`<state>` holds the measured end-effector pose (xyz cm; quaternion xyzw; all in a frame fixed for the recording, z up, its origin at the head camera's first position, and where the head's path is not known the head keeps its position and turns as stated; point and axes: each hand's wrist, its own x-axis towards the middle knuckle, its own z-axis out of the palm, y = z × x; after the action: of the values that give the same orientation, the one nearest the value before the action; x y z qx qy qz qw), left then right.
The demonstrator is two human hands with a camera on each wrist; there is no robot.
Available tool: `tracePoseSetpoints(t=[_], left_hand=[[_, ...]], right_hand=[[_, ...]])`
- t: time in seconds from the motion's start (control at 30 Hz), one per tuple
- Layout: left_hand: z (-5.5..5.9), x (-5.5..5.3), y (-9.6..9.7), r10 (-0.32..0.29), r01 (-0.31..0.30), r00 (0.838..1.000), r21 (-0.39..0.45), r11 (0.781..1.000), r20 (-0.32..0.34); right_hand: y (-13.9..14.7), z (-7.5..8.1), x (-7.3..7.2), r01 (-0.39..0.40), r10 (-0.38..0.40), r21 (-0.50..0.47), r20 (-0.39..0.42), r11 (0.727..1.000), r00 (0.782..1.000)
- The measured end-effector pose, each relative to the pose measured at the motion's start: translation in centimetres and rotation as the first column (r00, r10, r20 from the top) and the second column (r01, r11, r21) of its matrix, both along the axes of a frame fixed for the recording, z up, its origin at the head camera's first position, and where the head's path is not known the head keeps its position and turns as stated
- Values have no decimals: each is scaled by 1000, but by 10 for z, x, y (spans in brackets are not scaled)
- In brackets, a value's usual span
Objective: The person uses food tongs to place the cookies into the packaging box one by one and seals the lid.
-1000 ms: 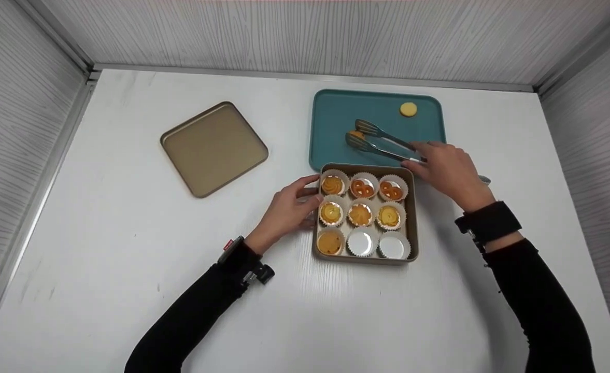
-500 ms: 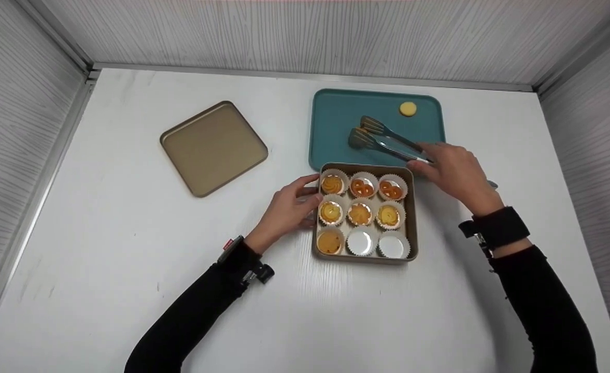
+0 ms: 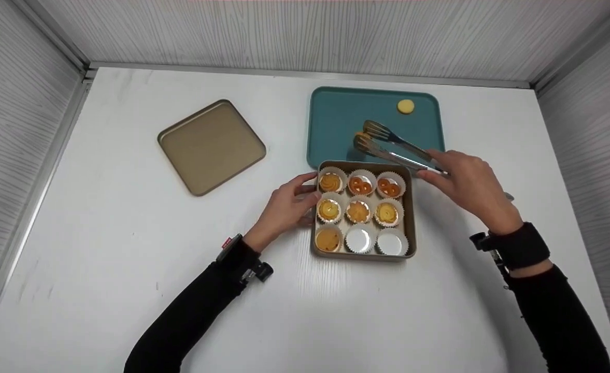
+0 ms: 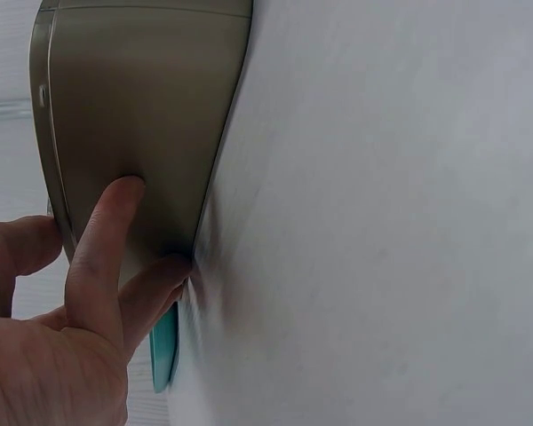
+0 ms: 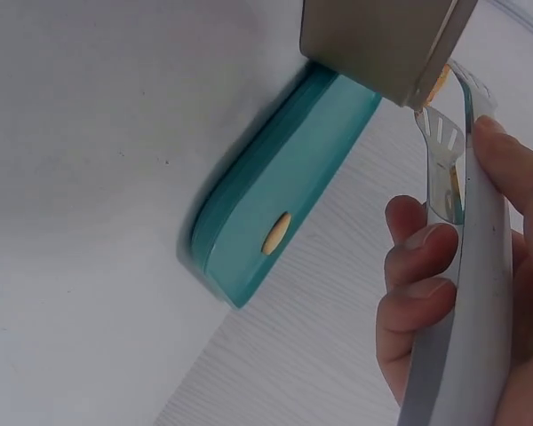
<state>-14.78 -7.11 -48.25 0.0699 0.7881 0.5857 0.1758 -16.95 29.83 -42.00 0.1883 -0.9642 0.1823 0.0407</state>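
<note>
Left hand (image 3: 284,207) loosely touches a square bronze metal tin (image 4: 142,84); right hand (image 3: 469,180) grips silver metal tongs (image 3: 402,159) half-hiding an orange biscuit (image 5: 439,84) beyond it.

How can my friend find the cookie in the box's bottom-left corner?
On the white table, find the gold box the left hand holds. Inside, look at the row of paper cups farthest from the teal tray. The tan cookie sits at its left end, alone: both other cups there are empty.
</note>
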Motion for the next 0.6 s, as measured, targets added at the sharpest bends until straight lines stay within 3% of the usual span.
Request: tracePoseSetpoints(t=[0.3,0.6], left_hand=[[0,1,2,4,-6,999,54,999,42],[0,0,1,0,0,1000,14,1000,11]], right_hand=[[8,12,33,-23,23,-12,8,1000,1000],[16,15,57,-105,105,-23,-18,994,994]])
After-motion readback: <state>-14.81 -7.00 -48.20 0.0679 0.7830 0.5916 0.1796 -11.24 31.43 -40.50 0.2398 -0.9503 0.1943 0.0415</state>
